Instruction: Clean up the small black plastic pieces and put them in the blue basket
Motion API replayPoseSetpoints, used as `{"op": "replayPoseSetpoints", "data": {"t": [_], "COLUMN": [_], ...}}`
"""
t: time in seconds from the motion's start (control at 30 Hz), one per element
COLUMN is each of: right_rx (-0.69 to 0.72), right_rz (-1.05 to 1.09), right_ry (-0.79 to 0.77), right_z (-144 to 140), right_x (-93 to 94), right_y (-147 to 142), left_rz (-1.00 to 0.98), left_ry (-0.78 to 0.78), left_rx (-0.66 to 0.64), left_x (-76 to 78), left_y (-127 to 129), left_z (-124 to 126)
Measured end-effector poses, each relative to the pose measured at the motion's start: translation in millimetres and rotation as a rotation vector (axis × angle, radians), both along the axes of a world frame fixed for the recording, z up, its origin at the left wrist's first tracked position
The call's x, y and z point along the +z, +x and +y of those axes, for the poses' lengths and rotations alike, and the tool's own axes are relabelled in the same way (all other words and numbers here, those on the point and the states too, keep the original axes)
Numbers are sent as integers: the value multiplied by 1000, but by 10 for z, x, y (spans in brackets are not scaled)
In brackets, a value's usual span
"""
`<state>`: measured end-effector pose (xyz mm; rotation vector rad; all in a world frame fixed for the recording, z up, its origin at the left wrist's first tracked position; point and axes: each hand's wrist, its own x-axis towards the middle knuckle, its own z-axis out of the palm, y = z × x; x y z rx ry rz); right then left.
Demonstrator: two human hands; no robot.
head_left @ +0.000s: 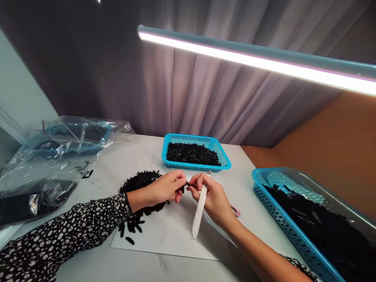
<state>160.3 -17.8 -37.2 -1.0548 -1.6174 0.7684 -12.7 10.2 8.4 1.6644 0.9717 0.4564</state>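
My left hand point(169, 185) is closed, its fingertips pinching a small black strip point(188, 184). Facing it, my right hand point(212, 195) also pinches at the strip's other end. A long tool wrapped in white point(199, 213) is gripped in that same hand, its handle slanting down toward me and a thin tip showing above the knuckles. What the tip is, I cannot make out. Under and behind my left forearm lies a pile of similar black pieces point(142, 180), on a white board point(164, 243).
Beyond my hands stands a blue basket point(226, 158) of black pieces. A larger blue basket point(273, 207), partly under clear plastic, holds more at the right. Clear plastic bags point(79, 137) cover the left. A pink-handled item point(235, 211) lies by my right wrist. A lamp tube point(252, 58) hangs overhead.
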Motion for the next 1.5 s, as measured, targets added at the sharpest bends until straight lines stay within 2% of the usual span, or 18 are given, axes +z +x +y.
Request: {"op": "replayPoseSetpoints", "data": {"t": [0.13, 0.27, 0.4, 0.53, 0.63, 0.77, 0.83, 0.97, 1.1, 1.3, 1.4, 1.5], "right_rx": [-15, -14, 11, 4, -9, 4, -3, -41, -55, -27, -111, -199], "right_rz": [15, 87, 283, 414, 449, 466, 453, 413, 394, 330, 227, 23], "right_ry": [20, -29, -147, -240, -270, -285, -280, -262, -254, -226, -206, -192], "right_z": [35, 65, 75, 53, 33, 8, -3, -13, -9, -25, -10, 31], "right_x": [2, -11, 74, 169, 181, 148, 135, 140, 157, 129, 85, 66], "right_y": [20, 30, 97, 174, 198, 190, 182, 177, 171, 118, 159, 246], "left_rz": [-192, -306, -454, -451, -404, -377, -361, -273, -183, -130, -144, -139], "left_ry": [-271, -387, -513, -584, -613, -601, -572, -426, -324, -112, -89, -27], "left_rx": [95, 183, 254, 273, 237, 166, 175, 252, 144, 92, 101, 134], "left_x": [-64, -134, -113, -49, -28, -35, -54, -115, -142, -109, -106, -109], "left_y": [127, 140, 93, 65, 75, 106, 113, 100, 87, 97, 90, 76], "left_z": [13, 28, 55, 71, 63, 26, 11, 19, 45, 36, 35, 44]}}
